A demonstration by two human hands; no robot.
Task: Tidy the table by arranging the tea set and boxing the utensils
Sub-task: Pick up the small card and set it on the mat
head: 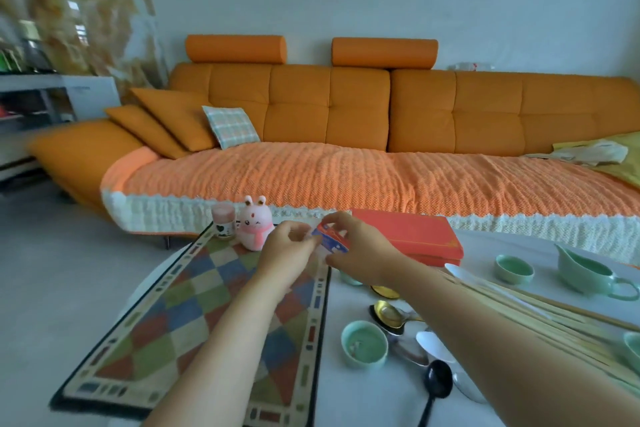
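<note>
From the head camera, both hands are raised above the far part of the white surface, over the edge of a checkered mat. Between them is a small red, blue and white carton, tilted and clear of the surface. The left hand pinches its left end with curled fingers. The right hand grips its right end, fingers arched over the top and thumb below. The print on the carton is too blurred to read.

Just behind the right hand lies a flat red box with its lid closed, near the far edge of the surface. To the right of the right forearm is a bundle of pale chopsticks, lying diagonally. Beyond them stand 1 green teacup and a green pitcher with its handle to the right. Another green teacup sits close to the camera, just beside a cluster of spoons: a gold spoon, a white spoon and a black spoon.

At the far end of the mat stand a pink bunny toy and a small jar, side by side. An orange sofa with a knitted cover fills the background.
</note>
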